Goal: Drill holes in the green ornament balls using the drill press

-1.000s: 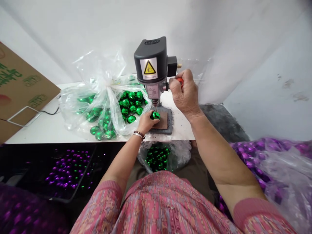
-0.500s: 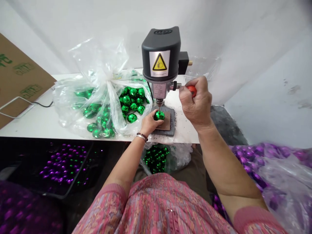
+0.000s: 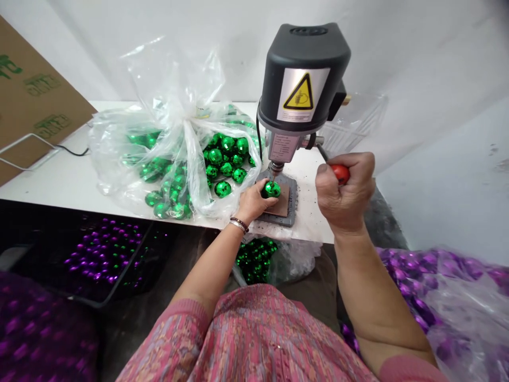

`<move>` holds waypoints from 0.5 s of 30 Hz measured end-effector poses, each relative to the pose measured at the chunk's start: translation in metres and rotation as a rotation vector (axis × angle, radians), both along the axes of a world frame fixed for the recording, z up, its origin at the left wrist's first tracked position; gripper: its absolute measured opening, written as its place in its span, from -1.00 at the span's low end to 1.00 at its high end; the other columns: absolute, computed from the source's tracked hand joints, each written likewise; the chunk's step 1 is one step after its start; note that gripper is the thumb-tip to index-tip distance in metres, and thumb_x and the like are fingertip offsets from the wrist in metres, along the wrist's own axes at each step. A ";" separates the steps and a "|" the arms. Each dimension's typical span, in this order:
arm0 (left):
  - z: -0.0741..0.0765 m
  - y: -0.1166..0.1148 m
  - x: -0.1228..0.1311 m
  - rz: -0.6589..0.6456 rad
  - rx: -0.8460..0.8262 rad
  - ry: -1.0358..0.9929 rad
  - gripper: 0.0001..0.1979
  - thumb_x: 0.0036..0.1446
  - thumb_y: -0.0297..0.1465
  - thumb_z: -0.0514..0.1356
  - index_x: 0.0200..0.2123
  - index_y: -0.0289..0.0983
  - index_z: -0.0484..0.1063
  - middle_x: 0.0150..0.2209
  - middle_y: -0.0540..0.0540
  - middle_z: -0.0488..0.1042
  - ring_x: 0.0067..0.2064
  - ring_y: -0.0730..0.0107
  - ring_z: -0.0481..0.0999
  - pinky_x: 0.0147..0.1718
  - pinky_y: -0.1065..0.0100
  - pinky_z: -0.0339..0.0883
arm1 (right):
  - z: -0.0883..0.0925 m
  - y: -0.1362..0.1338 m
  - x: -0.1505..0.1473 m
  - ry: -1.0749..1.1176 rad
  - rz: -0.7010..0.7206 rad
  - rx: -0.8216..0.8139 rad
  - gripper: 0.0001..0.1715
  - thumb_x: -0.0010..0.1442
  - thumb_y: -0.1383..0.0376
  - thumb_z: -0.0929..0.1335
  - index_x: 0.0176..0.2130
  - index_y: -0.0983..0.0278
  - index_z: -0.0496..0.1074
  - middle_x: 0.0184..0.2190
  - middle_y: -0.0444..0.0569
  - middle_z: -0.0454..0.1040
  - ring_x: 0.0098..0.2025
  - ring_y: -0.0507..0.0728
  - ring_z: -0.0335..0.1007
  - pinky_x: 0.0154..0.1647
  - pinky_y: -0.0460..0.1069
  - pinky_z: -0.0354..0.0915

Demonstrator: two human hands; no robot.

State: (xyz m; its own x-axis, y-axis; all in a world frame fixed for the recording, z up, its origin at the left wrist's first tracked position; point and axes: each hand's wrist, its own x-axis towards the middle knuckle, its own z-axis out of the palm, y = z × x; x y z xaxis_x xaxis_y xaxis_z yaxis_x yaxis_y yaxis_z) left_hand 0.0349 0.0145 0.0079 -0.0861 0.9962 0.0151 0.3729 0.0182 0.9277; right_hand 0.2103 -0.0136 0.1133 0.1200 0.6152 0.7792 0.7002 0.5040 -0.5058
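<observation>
A shiny green faceted ball (image 3: 271, 190) sits on a small brown board (image 3: 280, 204) beneath the bit of a bench drill press (image 3: 298, 95). My left hand (image 3: 253, 201) pinches the ball between thumb and fingers from its left side. The thin drill bit (image 3: 274, 178) reaches down to the ball's top; how deep it goes I cannot tell. Wrapped round the red knob (image 3: 340, 173) of the press lever (image 3: 323, 154) is my right hand (image 3: 348, 193). The board rests on the grey press base (image 3: 292, 212), which is speckled with shavings.
Left of the press, a clear plastic bag (image 3: 194, 175) gapes with several green balls (image 3: 226, 159). Another bag of green balls (image 3: 256, 260) hangs below the table edge (image 3: 199, 223). Purple balls (image 3: 413, 270) lie bagged at right and in a black bin (image 3: 99, 305) at lower left.
My right hand has pulled the lever knob lower relative to the press head. My left hand keeps the ball under the bit. The whole view has shifted and tilted.
</observation>
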 end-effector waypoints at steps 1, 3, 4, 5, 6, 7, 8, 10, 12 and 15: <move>0.000 0.000 0.000 -0.008 0.005 0.027 -0.35 -0.22 -0.38 0.48 0.04 -0.15 0.53 -0.12 -0.13 0.58 0.01 -0.03 0.51 0.11 0.12 0.27 | -0.003 0.000 0.000 -0.003 -0.005 0.023 -0.77 0.23 0.08 0.25 -0.30 0.18 0.24 -0.47 -0.13 0.28 -0.47 0.01 0.21 -0.37 -0.02 0.27; 0.000 0.000 -0.001 -0.009 0.009 0.047 -0.38 -0.21 -0.36 0.48 0.02 -0.13 0.53 -0.13 -0.12 0.58 0.00 -0.03 0.51 0.11 0.11 0.27 | -0.009 0.002 -0.001 -0.004 -0.009 0.073 -0.77 0.23 0.09 0.25 -0.30 0.19 0.26 -0.47 -0.12 0.29 -0.46 0.02 0.24 -0.36 -0.01 0.28; 0.001 0.000 -0.001 -0.009 0.009 0.048 -0.39 -0.21 -0.35 0.48 0.01 -0.12 0.54 -0.15 -0.11 0.58 -0.01 -0.04 0.51 0.11 0.11 0.27 | -0.012 0.002 -0.001 -0.003 -0.008 0.092 -0.78 0.24 0.10 0.25 -0.29 0.20 0.27 -0.46 -0.11 0.30 -0.45 0.02 0.25 -0.35 -0.01 0.28; 0.001 -0.001 -0.002 -0.012 0.008 0.045 -0.41 -0.22 -0.35 0.48 -0.01 -0.12 0.55 -0.16 -0.11 0.58 -0.01 -0.04 0.51 0.10 0.11 0.27 | -0.015 0.003 -0.002 0.000 -0.007 0.111 -0.78 0.24 0.11 0.25 -0.29 0.20 0.28 -0.46 -0.10 0.31 -0.44 0.02 0.26 -0.34 -0.01 0.28; 0.002 -0.001 -0.002 -0.017 0.005 0.039 -0.42 -0.22 -0.35 0.48 -0.03 -0.11 0.55 -0.18 -0.10 0.58 -0.02 -0.04 0.51 0.10 0.10 0.27 | -0.017 0.003 -0.003 0.008 -0.009 0.130 -0.79 0.24 0.12 0.25 -0.29 0.21 0.29 -0.45 -0.10 0.32 -0.44 0.03 0.27 -0.34 -0.01 0.28; 0.002 -0.001 -0.002 -0.022 0.002 0.030 -0.43 -0.23 -0.35 0.48 -0.04 -0.11 0.55 -0.19 -0.09 0.58 -0.03 -0.05 0.51 0.10 0.10 0.27 | -0.019 0.004 -0.004 0.018 -0.014 0.147 -0.79 0.24 0.12 0.25 -0.29 0.21 0.29 -0.45 -0.10 0.32 -0.44 0.03 0.27 -0.34 -0.01 0.28; 0.002 -0.001 -0.002 -0.024 0.001 0.018 -0.44 -0.23 -0.35 0.48 -0.05 -0.11 0.56 -0.20 -0.09 0.58 -0.03 -0.05 0.51 0.09 0.10 0.27 | -0.020 0.004 -0.005 0.029 -0.020 0.161 -0.79 0.24 0.12 0.26 -0.29 0.21 0.30 -0.46 -0.10 0.32 -0.45 0.03 0.27 -0.35 -0.01 0.28; 0.003 -0.001 -0.003 -0.025 0.003 0.008 -0.44 -0.24 -0.36 0.49 -0.07 -0.11 0.56 -0.20 -0.10 0.58 -0.02 -0.06 0.52 0.09 0.10 0.28 | -0.023 0.006 -0.007 0.050 -0.032 0.186 -0.79 0.25 0.12 0.25 -0.29 0.21 0.30 -0.46 -0.10 0.33 -0.45 0.03 0.27 -0.36 -0.02 0.28; 0.004 -0.001 -0.004 -0.029 0.009 0.027 -0.44 -0.23 -0.35 0.48 -0.05 -0.13 0.56 -0.17 -0.12 0.58 -0.01 -0.06 0.52 0.09 0.10 0.29 | -0.026 0.007 -0.009 0.071 -0.039 0.199 -0.79 0.26 0.12 0.24 -0.29 0.21 0.30 -0.46 -0.09 0.35 -0.44 0.04 0.29 -0.36 -0.02 0.29; 0.005 -0.002 -0.005 -0.028 0.008 0.007 -0.42 -0.24 -0.36 0.49 -0.04 -0.16 0.56 -0.12 -0.14 0.59 0.01 -0.05 0.52 0.08 0.14 0.31 | -0.034 0.007 -0.012 0.109 -0.064 0.199 -0.75 0.25 0.10 0.24 -0.30 0.21 0.31 -0.45 -0.08 0.35 -0.43 0.05 0.30 -0.36 -0.01 0.30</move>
